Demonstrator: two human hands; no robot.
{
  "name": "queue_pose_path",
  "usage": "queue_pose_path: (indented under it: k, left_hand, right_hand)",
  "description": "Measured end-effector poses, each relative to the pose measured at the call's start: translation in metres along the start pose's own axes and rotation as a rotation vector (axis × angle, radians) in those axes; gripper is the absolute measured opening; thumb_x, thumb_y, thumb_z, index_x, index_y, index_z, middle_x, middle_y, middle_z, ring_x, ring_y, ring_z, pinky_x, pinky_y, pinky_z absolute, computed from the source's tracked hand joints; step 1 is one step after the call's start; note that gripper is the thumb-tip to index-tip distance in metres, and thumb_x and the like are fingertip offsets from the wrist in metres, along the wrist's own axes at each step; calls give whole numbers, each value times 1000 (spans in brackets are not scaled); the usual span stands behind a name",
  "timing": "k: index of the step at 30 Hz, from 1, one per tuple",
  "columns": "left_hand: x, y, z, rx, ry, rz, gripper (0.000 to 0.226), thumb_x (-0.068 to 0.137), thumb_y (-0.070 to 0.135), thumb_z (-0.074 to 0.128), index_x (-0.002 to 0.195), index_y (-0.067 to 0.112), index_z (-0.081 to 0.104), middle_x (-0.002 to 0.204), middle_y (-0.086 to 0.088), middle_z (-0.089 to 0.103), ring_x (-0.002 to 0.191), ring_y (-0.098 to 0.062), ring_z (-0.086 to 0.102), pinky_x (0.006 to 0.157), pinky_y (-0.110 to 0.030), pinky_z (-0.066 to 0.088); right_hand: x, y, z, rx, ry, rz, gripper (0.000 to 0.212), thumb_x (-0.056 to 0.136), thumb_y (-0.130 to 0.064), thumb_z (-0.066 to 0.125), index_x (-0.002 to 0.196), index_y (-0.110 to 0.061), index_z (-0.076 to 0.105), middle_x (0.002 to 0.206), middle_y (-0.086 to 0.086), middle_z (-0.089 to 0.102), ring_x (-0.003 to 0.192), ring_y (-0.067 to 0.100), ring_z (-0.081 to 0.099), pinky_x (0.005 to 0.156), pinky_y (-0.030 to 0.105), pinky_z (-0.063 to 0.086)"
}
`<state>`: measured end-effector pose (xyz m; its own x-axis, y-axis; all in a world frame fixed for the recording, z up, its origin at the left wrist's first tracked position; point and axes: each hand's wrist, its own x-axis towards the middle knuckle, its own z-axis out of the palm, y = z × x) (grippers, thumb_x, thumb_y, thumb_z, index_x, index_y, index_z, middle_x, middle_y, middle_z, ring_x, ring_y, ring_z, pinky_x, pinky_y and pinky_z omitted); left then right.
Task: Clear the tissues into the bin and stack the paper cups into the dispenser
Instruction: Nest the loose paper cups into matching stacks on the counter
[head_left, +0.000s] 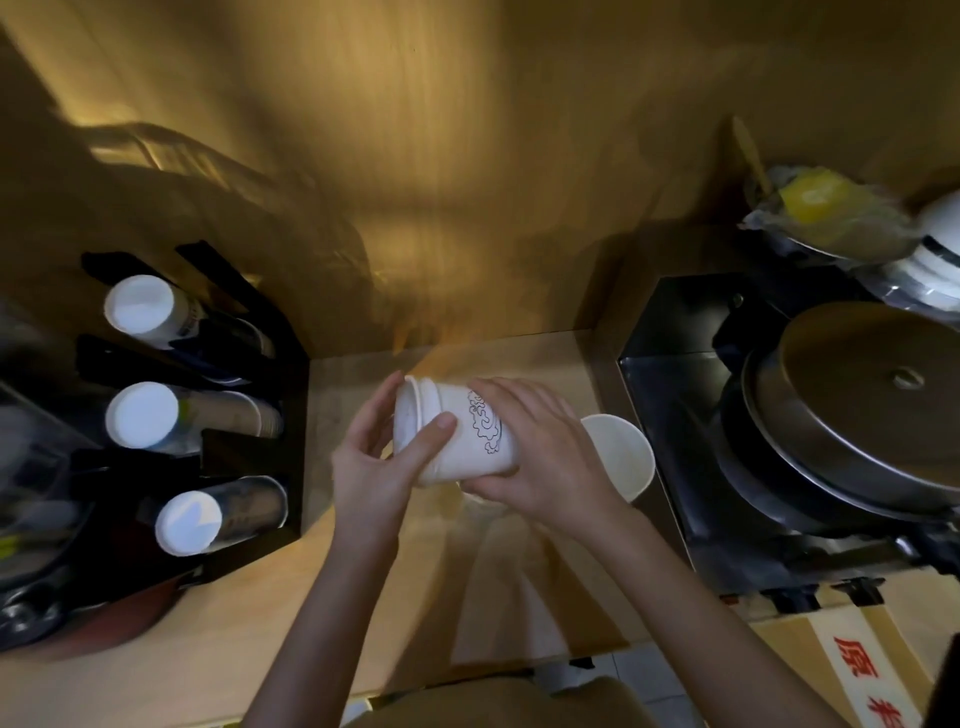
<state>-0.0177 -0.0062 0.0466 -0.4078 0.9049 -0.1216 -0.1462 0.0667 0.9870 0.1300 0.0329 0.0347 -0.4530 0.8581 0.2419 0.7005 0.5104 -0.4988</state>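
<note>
Both hands hold a white paper cup (457, 431) with a blue cloud print, tipped sideways above the wooden counter (270, 623). My left hand (379, 457) grips its rim end, thumb across the side. My right hand (540, 447) wraps its base end. A second white paper cup (621, 457) stands open on the counter just right of my right hand. The black cup dispenser (244, 447) at the left has three slots, each showing a stack of cups (143, 421) with white bottoms facing me. I see no tissues and no bin.
A black machine with a round steel lid (857, 400) fills the right side. Behind it lie stacked white lids and a bagged yellow item (810, 200). A cardboard box with red characters (852, 670) sits at the lower right. Dark clutter crowds the far left.
</note>
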Motion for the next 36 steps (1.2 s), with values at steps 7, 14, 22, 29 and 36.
queue_pose_path:
  k: [7, 14, 22, 29, 36]
  left_hand:
    - [11, 32, -27, -70, 135, 21, 35, 77, 19, 68, 110, 26, 62, 111, -3, 67, 102, -16, 64, 85, -28, 53]
    - [12, 45, -23, 125, 51, 161, 49, 60, 39, 72, 108, 31, 63, 110, 5, 66, 97, -2, 62, 74, -13, 51]
    - [19, 40, 20, 803, -297, 506, 70, 55, 56, 61, 121, 32, 54, 129, 5, 48, 119, -12, 42, 94, -10, 27]
    - [31, -20, 29, 895, -443, 375, 76, 53, 58, 59, 123, 28, 53, 134, -2, 46, 126, -19, 38, 100, -23, 27]
    - [35, -59, 26, 967, -505, 317, 75, 62, 37, 79, 128, 24, 48, 140, -3, 40, 131, -20, 31, 99, -16, 19]
  right_hand:
    - [11, 6, -9, 93, -37, 107, 88, 55, -40, 83, 132, -23, 43, 128, -3, 54, 117, 17, 45, 96, 26, 31]
    - [17, -11, -6, 289, -36, 120, 88, 53, -35, 86, 130, -23, 45, 126, -4, 56, 115, 15, 49, 94, 29, 39]
    - [6, -3, 17, 600, 96, 316, 85, 45, -48, 69, 124, -39, 37, 116, -16, 54, 106, 3, 55, 88, 23, 48]
    - [-14, 23, 56, 482, 91, 348, 81, 54, -31, 78, 126, -14, 45, 116, -5, 49, 113, 15, 50, 94, 9, 36]
    - [-33, 35, 80, 423, -67, 335, 95, 55, -38, 77, 136, -21, 30, 143, 15, 34, 135, 29, 30, 111, 51, 28]
